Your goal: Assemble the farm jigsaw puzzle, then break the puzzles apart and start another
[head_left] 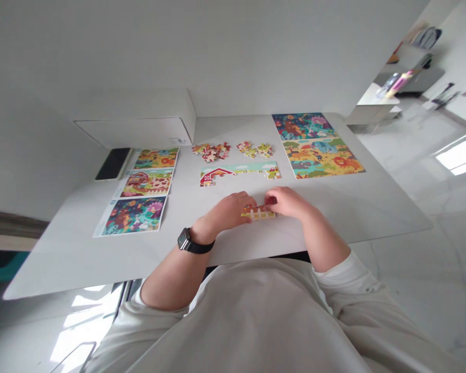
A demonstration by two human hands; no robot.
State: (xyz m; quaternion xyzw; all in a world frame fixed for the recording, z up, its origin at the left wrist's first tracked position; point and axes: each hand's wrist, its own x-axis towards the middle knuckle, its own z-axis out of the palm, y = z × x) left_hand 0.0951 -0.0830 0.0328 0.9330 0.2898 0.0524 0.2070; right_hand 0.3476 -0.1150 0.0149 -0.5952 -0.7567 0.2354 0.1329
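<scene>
Holding a white-fenced, brown-and-yellow cardboard puzzle strip (259, 213) by its nine-o'clock end in left hand (233, 209), three-o'clock end in right hand (288, 201).

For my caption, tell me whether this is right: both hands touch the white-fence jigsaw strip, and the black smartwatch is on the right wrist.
Wrong wrist: the head view shows the black smartwatch on the left wrist. The left hand and right hand do both touch the white-fence jigsaw strip.

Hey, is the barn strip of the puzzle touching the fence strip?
Apart: the head view shows bare table between the barn strip and the fence strip, which lies nearer the person.
</scene>
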